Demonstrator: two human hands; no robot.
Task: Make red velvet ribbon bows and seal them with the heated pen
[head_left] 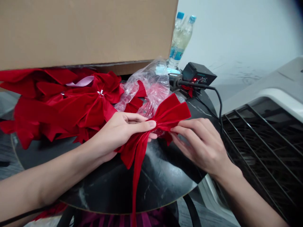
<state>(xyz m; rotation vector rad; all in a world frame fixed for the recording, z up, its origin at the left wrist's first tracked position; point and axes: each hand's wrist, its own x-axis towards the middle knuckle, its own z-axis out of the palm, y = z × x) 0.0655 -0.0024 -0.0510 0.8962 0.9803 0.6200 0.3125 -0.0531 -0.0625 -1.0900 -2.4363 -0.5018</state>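
Observation:
A red velvet bow is held up over the black marbled tabletop. My left hand is closed on its gathered middle, the thumb pressing on top. My right hand is closed, its thumb and forefinger pinching the lower edge of the bow's right loop. A long narrow red strip hangs from the bow past the table's front edge. Part of the bow's left side is hidden behind my left hand.
Piled red bows cover the table's left. Behind my hands lies a clear plastic bag. A cardboard box, bottles and a black control box with cables stand behind; a slatted appliance is at right.

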